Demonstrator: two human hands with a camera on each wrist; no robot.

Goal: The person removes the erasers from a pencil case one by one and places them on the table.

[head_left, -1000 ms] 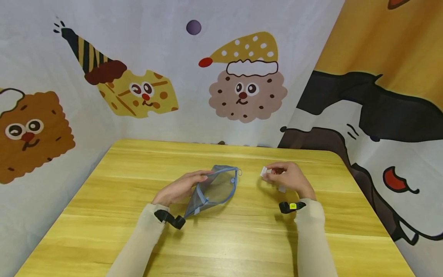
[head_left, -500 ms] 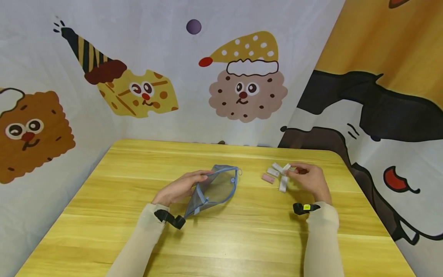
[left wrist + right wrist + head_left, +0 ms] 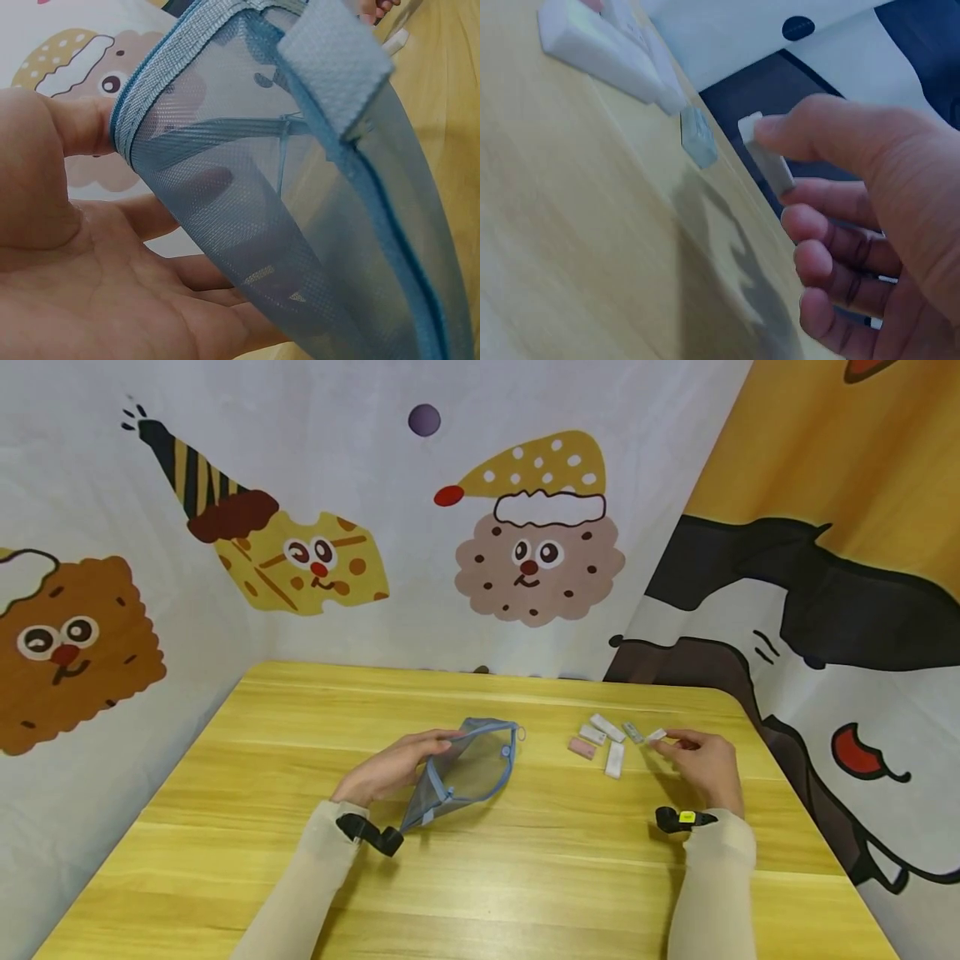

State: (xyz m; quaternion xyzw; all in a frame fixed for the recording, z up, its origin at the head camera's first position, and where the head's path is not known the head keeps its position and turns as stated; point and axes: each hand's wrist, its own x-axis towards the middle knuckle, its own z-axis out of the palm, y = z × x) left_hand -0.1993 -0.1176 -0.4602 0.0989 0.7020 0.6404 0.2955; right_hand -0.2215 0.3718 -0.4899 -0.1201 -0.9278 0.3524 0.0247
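In the head view my left hand (image 3: 390, 770) holds a blue mesh zip pouch (image 3: 468, 768) by its side, thumb at the rim and fingers behind. The pouch's mouth gapes toward the right, and the left wrist view shows its see-through mesh (image 3: 225, 180) and woven zip edge. My right hand (image 3: 705, 767) pinches a small white eraser (image 3: 771, 159) between thumb and index finger, raised over the table. Just left of it lies a grey-green eraser (image 3: 633, 732). Beyond that are white erasers (image 3: 614, 760) and a pink eraser (image 3: 582, 747), grouped loosely on the wood.
The wood-grain table (image 3: 480, 893) runs back to a printed curtain (image 3: 337, 635) with cartoon figures. Another curtain section (image 3: 825, 652) hangs close along the right edge. A ring (image 3: 521, 734) hangs at the pouch's far corner.
My right hand has moved right, away from over the eraser group, uncovering it. The grey-green eraser now lies apart on the table. My left hand and the pouch have stayed put.
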